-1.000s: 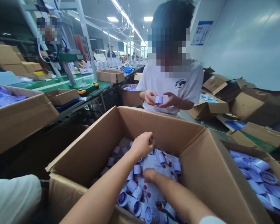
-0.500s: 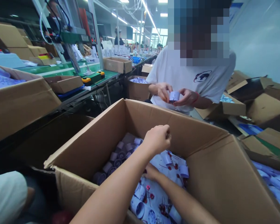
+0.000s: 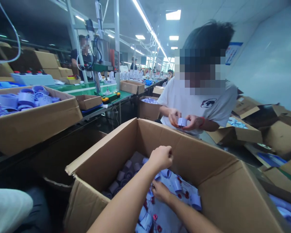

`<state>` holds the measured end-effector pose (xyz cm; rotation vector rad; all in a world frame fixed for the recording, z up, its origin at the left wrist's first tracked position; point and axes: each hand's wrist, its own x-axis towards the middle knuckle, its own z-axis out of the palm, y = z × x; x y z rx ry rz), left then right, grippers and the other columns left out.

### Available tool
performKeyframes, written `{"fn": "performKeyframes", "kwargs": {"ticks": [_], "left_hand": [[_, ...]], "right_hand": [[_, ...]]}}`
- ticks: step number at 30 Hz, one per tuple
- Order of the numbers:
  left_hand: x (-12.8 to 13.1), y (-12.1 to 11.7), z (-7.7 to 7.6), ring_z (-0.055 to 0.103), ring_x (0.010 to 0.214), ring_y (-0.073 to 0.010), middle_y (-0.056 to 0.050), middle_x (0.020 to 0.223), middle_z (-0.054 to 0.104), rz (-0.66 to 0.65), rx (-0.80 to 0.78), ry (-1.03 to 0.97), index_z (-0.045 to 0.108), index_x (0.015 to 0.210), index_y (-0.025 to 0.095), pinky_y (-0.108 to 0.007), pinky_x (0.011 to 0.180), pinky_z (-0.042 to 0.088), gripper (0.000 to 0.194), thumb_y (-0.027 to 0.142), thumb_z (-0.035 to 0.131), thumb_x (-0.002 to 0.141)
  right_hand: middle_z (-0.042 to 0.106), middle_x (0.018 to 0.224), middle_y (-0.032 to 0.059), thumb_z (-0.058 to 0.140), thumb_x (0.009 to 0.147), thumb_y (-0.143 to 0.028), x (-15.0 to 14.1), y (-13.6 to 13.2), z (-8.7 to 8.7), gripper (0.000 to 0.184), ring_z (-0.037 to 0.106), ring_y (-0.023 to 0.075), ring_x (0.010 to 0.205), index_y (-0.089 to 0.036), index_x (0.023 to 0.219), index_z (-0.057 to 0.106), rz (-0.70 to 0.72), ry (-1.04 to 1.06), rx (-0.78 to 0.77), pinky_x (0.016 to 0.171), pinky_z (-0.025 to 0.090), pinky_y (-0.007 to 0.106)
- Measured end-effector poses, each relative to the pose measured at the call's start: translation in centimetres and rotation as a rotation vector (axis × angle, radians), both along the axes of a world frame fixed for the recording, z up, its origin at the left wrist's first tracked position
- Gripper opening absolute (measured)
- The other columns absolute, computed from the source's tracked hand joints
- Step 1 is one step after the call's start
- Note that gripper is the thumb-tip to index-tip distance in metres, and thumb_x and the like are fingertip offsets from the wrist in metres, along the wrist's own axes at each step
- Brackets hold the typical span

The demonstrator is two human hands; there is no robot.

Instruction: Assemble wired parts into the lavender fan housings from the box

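Note:
A large open cardboard box (image 3: pixel 184 145) stands in front of me, filled with several small white cylindrical parts (image 3: pixel 177 186) and red-tipped pieces. My left hand (image 3: pixel 161 157) hovers over the box with its fingers closed in a fist; what it holds is hidden. Lower down, my right hand (image 3: pixel 160 191) reaches among the parts with its fingers curled, and what they grip cannot be made out.
A person in a white T-shirt (image 3: pixel 199 103) sits across the box, holding a small white part (image 3: pixel 181 122) in both hands. A box of bluish rings (image 3: pixel 26 110) stands at left beside a green workbench (image 3: pixel 97 97) with a press. More cardboard boxes (image 3: pixel 278 129) lie at right.
The camera has tilted up and shifted. My left hand stays closed above the box; my right hand has moved slightly among the parts.

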<state>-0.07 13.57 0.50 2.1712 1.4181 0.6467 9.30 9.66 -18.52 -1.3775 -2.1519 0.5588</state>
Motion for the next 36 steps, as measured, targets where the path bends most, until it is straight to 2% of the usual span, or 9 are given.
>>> {"fn": "performKeyframes", "kwargs": {"ticks": [6, 11, 15, 20, 22, 25, 27, 31, 36], "left_hand": [[-0.9, 1.7, -0.3, 0.058, 0.075, -0.0198, -0.006, 0.077, 0.066, 0.03, -0.037, -0.146, 0.063, 0.079, 0.017, -0.03, 0.07, 0.043, 0.017, 0.025, 0.048, 0.081], [-0.9, 0.4, 0.1, 0.057, 0.077, -0.0167, -0.006, 0.088, 0.065, -0.203, -0.113, -0.296, 0.062, 0.098, 0.013, -0.027, 0.069, 0.045, 0.05, 0.048, 0.026, 0.092], [-0.9, -1.3, -0.4, 0.055, 0.075, -0.0153, -0.002, 0.086, 0.063, -0.447, -0.22, -0.527, 0.055, 0.111, 0.015, -0.025, 0.069, 0.045, 0.061, 0.058, 0.066, 0.068], [-1.7, -1.9, -0.5, 0.054, 0.074, -0.0167, -0.001, 0.078, 0.061, -0.402, -0.347, -0.643, 0.062, 0.092, 0.016, -0.028, 0.07, 0.044, 0.054, 0.053, 0.078, 0.056], [-2.3, -2.2, 0.1, 0.057, 0.089, -0.0232, -0.007, 0.099, 0.064, -0.475, -0.365, -0.664, 0.066, 0.093, 0.017, -0.033, 0.08, 0.044, 0.055, 0.056, 0.078, 0.055], [-2.9, -3.0, 0.8, 0.043, 0.122, -0.035, -0.011, 0.142, 0.042, -0.6, -0.368, -0.649, 0.07, 0.1, 0.022, -0.042, 0.1, 0.034, 0.06, 0.057, 0.08, 0.052], [-3.0, -3.4, 0.9, 0.032, 0.132, -0.0373, -0.01, 0.147, 0.037, -0.636, -0.403, -0.637, 0.069, 0.109, 0.025, -0.044, 0.106, 0.026, 0.069, 0.058, 0.08, 0.05], [-2.9, -3.3, 0.2, 0.054, 0.109, -0.0307, -0.009, 0.112, 0.064, -0.594, -0.543, -0.788, 0.062, 0.122, 0.023, -0.038, 0.092, 0.041, 0.083, 0.055, 0.083, 0.049], [-2.9, -2.9, -0.3, 0.056, 0.058, -0.0115, -0.002, 0.074, 0.064, -0.546, -0.654, -1.053, 0.058, 0.126, 0.019, -0.023, 0.057, 0.043, 0.08, 0.051, 0.081, 0.056]], "right_hand": [[0.044, 0.046, -0.0113, 0.049, 0.091, -0.032, 3.1, 3.0, 6.6, 0.021, 0.047, 0.0067, 0.035, -0.018, 0.075, 0.049, -0.069, 0.149, -0.456, 0.038, 0.039, 0.018], [0.052, 0.052, -0.0091, 0.035, 0.089, -0.035, 4.3, 2.5, 13.5, 0.013, 0.058, 0.0121, 0.04, -0.023, 0.087, 0.038, -0.242, 0.391, -0.503, 0.04, 0.046, 0.022], [0.051, 0.051, -0.0081, 0.036, 0.086, -0.038, 4.0, 0.5, 16.8, 0.015, 0.058, 0.0142, 0.039, -0.023, 0.087, 0.039, -0.337, 0.495, -0.475, 0.038, 0.045, 0.023], [0.058, 0.059, -0.0027, 0.031, 0.09, -0.04, 4.2, -1.6, 17.9, 0.025, 0.056, 0.0135, 0.039, -0.021, 0.082, 0.046, -0.39, 0.463, -0.456, 0.038, 0.042, 0.024], [0.061, 0.064, 0.001, 0.032, 0.09, -0.037, 4.8, -2.0, 18.0, 0.026, 0.057, 0.0139, 0.042, -0.02, 0.08, 0.049, -0.441, 0.411, -0.407, 0.041, 0.041, 0.024], [0.067, 0.071, 0.0083, 0.043, 0.086, -0.029, 5.5, -2.3, 18.1, 0.022, 0.065, 0.0195, 0.062, -0.02, 0.069, 0.052, -0.495, 0.306, -0.278, 0.055, 0.043, 0.027], [0.07, 0.075, 0.0124, 0.05, 0.082, -0.024, 5.5, -2.6, 18.1, 0.02, 0.067, 0.0248, 0.077, -0.019, 0.063, 0.054, -0.486, 0.252, -0.199, 0.065, 0.043, 0.031], [0.072, 0.085, 0.0117, 0.051, 0.08, -0.019, 4.8, -3.4, 18.3, 0.013, 0.066, 0.0245, 0.086, -0.018, 0.077, 0.063, -0.363, 0.268, -0.08, 0.074, 0.043, 0.032], [0.07, 0.086, 0.0042, 0.054, 0.079, -0.026, 4.5, -3.6, 18.6, 0.019, 0.063, 0.017, 0.081, -0.018, 0.095, 0.062, -0.109, 0.576, -0.021, 0.071, 0.046, 0.026]]}}
